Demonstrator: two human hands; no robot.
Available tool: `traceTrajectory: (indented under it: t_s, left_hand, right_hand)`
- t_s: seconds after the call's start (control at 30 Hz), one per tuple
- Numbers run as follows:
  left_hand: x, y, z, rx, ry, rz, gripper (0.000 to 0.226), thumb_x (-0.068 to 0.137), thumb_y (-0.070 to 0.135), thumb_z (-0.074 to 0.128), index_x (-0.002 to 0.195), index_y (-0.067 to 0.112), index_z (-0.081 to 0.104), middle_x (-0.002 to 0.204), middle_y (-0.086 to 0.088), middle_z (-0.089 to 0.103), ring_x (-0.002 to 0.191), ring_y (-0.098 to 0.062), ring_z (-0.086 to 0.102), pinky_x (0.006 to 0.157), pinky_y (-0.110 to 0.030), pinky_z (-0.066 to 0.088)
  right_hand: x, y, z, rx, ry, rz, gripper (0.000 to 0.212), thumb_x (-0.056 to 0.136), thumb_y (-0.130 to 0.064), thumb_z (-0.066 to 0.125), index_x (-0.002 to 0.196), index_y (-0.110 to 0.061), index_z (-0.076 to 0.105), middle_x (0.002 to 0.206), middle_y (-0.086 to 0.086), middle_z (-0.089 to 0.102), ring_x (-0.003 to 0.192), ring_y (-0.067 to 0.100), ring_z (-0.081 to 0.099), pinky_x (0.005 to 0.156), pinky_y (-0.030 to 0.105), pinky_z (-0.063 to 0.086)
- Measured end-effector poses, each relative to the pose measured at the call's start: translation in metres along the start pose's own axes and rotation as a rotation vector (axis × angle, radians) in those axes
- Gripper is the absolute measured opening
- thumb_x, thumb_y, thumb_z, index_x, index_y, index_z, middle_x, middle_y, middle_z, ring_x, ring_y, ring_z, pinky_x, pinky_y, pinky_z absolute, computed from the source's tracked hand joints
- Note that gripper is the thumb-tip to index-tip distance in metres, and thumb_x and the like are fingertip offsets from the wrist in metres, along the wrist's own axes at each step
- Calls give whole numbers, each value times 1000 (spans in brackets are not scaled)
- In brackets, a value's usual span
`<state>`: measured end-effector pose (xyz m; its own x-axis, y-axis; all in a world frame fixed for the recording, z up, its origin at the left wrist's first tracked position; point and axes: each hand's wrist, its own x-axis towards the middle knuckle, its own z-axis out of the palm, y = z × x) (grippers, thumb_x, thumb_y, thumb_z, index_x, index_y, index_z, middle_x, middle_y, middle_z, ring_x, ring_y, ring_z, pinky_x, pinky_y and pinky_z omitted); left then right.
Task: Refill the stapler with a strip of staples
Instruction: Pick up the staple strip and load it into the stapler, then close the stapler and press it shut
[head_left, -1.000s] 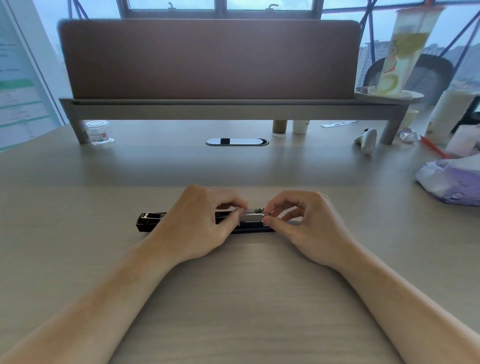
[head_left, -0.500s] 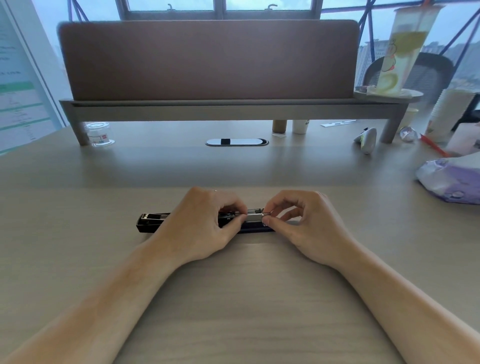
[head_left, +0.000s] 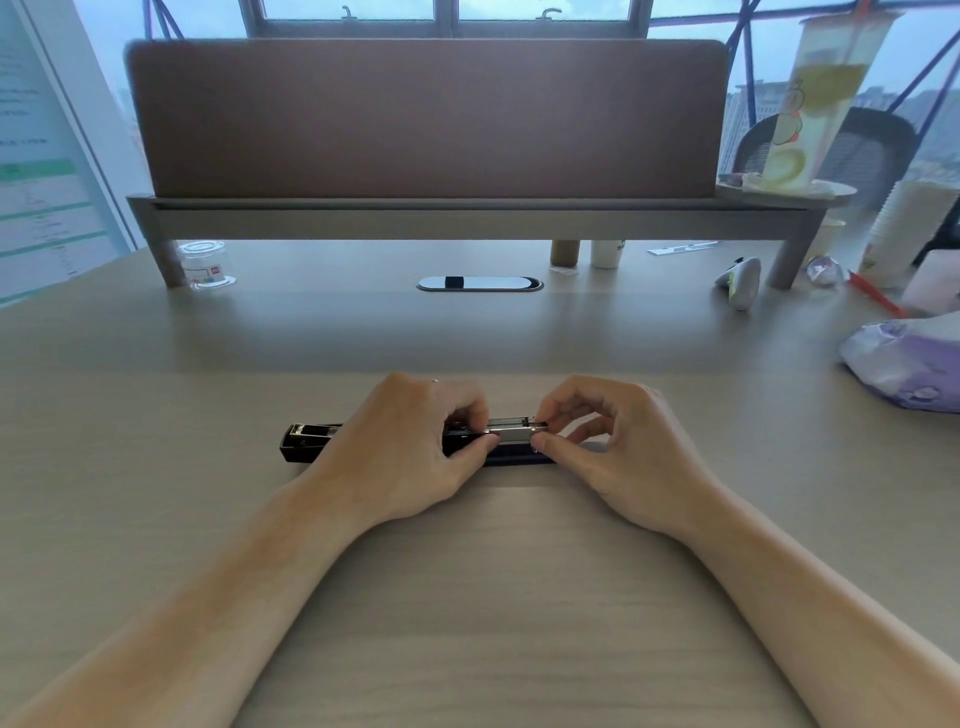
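A black stapler (head_left: 306, 441) lies flat and opened out lengthwise on the light wooden desk (head_left: 467, 597), its left end sticking out past my wrist. My left hand (head_left: 405, 447) covers its middle, thumb and fingers pinching the body. My right hand (head_left: 618, 447) pinches the silver metal staple channel (head_left: 511, 430) at the stapler's right end, thumb in front and index finger behind. Whether a strip of staples sits in the channel is too small to tell.
A brown partition on a grey raised shelf (head_left: 467, 213) crosses the back. Under it stand a clear jar (head_left: 203, 264) and two small cups (head_left: 605, 253). A cable grommet (head_left: 479, 283) lies mid-desk. A purple plastic bag (head_left: 904, 364), paper cups and a tall drink cup (head_left: 821, 98) fill the right.
Almost nothing has moved; both hands stay pinched on the stapler, with my right fingertips shifting very slightly at the channel's end.
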<state>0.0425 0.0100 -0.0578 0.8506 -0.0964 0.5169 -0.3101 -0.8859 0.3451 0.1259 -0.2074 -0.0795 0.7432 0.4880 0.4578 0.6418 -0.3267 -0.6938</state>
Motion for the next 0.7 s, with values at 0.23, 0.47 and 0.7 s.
traceTrajectory:
  t_s: [0.23, 0.47, 0.7]
  left_hand:
    - [2, 5, 2, 17, -12, -6, 15, 83, 36, 79, 81, 27, 68, 63, 6, 67, 51, -3, 52, 58, -27, 48]
    - [-1, 5, -13, -66, -83, -89, 41, 79, 35, 85, 104, 32, 53, 102, 15, 76, 91, 4, 72, 85, -19, 55]
    - [-1, -33, -74, 169, -490, -218, 25, 77, 34, 85, 99, 33, 72, 92, 16, 77, 88, -3, 70, 83, -30, 54]
  right_hand:
    - [1, 2, 1, 11, -14, -11, 13, 84, -17, 84, 86, -26, 75, 86, -6, 78, 82, 14, 76, 76, 42, 64]
    - [0, 2, 2, -5, -64, -57, 19, 89, -15, 80, 101, -29, 75, 95, -9, 77, 92, 14, 74, 79, 34, 62]
    - [0, -1, 1, 43, -47, -3, 25, 87, -12, 83, 99, -31, 71, 89, -14, 75, 77, 14, 73, 79, 36, 62]
